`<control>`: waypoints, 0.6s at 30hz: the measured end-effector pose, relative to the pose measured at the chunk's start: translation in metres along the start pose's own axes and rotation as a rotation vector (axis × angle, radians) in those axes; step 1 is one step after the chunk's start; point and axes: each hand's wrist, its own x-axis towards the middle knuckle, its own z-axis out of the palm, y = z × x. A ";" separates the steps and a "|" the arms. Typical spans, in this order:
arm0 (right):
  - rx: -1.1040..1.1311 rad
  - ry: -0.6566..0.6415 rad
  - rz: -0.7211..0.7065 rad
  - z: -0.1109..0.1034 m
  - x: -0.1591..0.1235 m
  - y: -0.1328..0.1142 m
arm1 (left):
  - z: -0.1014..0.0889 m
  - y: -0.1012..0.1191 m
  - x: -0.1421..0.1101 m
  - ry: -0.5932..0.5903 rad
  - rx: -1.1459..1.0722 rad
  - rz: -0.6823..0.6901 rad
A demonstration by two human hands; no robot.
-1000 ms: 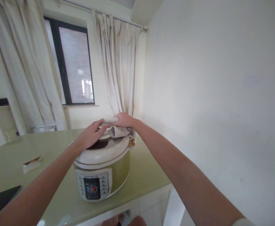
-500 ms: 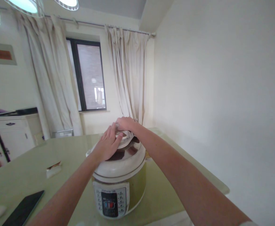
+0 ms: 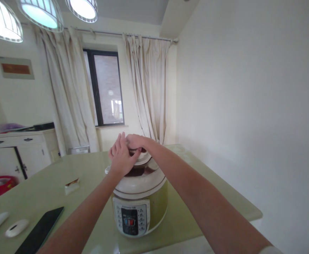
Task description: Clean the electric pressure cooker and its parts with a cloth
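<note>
green tabletop [image 3: 90, 165], bearing at left a white mouse [image 3: 17, 228], a black flat device [image 3: 41, 230], a small pale item [image 3: 72, 186]. left hand [image 3: 120, 157] over lid [image 3: 142, 183], thumb and fingers spread fairly wide. electric cooker [image 3: 140, 203] beneath, upright near front edge. right hand [image 3: 135, 141] alongside, bent over lid's top, cannot tell if holding anything. white wall [image 3: 236, 106] at far right.

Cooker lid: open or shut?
Shut: the lid sits on the cooker body with no gap along the visible front. Locked or not, cannot tell: left hand and right hand partly cover its top.
</note>
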 end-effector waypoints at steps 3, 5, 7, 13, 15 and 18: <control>0.036 0.045 -0.077 -0.002 -0.014 -0.002 | -0.001 -0.009 0.007 -0.101 -0.154 -0.044; 0.075 0.151 -0.031 -0.002 -0.023 -0.001 | -0.001 -0.015 0.012 -0.182 -0.224 -0.081; 0.115 0.212 0.107 0.000 -0.030 0.001 | -0.001 -0.019 0.015 -0.234 -0.232 -0.135; 0.320 0.470 0.311 0.020 -0.031 0.014 | -0.004 -0.020 0.017 -0.179 -0.123 -0.112; 0.468 0.548 0.291 0.028 -0.031 0.020 | -0.004 -0.019 0.016 -0.189 -0.110 -0.102; 0.614 0.527 0.241 0.036 -0.035 0.025 | -0.007 -0.020 0.021 -0.190 -0.078 -0.174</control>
